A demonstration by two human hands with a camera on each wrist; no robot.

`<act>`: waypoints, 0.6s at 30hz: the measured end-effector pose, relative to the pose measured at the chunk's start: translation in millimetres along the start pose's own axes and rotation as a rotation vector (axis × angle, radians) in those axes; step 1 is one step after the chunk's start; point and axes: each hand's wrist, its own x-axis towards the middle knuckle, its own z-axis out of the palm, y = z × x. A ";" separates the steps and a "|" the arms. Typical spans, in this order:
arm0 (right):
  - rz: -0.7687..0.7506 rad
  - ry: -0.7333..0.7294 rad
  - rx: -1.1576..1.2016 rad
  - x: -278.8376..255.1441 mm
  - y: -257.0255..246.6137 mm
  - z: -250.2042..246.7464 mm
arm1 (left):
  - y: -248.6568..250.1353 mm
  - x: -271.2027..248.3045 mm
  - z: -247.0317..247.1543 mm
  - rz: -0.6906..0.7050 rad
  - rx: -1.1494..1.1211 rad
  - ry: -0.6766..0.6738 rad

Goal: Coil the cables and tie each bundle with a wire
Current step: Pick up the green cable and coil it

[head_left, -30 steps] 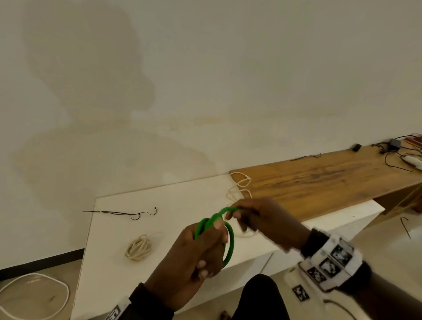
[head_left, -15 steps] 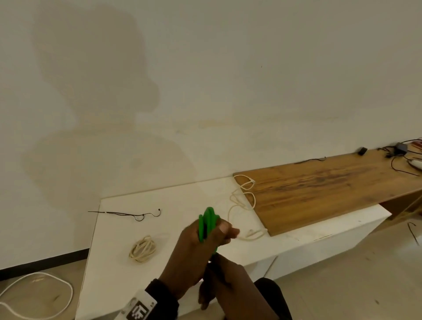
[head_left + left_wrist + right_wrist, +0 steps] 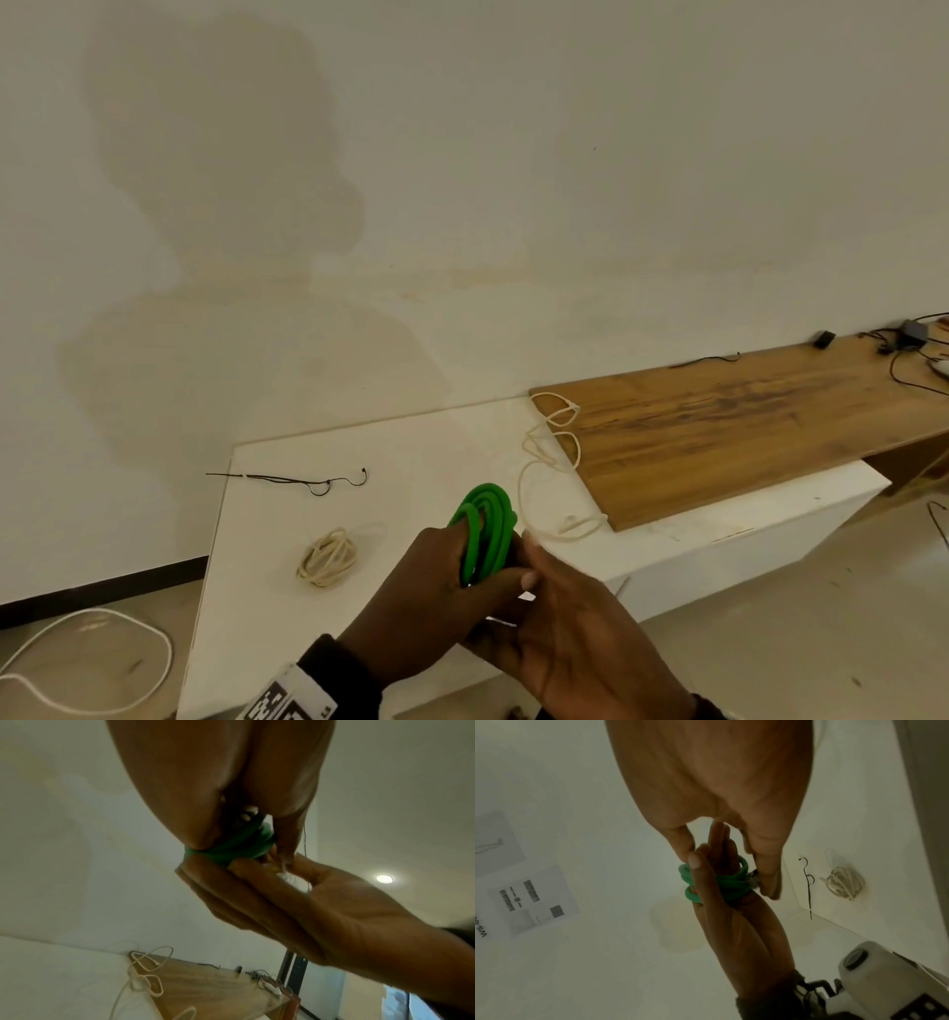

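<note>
The lower loops of the coiled green rubber cable (image 3: 485,529) hide behind the left hand (image 3: 426,606). Printed white paper sheets (image 3: 530,900) at the right wrist view's left are blurred beyond reading.

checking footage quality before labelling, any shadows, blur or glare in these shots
Head view: sharp, a large soft shadow of the person on the wall, wide-angle bend at the edges. Left wrist view: dim, the right hand smeared by motion blur, a ceiling light glaring. Right wrist view: greenish cast, the green cable soft, the sheets on the wall blurred.
</note>
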 end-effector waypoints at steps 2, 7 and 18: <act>-0.031 -0.005 0.034 -0.4 1.5 -2.0 | -0.5 -0.9 -2.0 0.073 0.118 0.011; -0.033 0.138 0.059 1.7 2.8 -2.6 | -10.5 0.5 0.1 0.172 0.600 -0.036; 0.002 0.245 0.097 15.7 11.3 12.9 | -38.6 17.7 9.9 0.049 0.648 0.190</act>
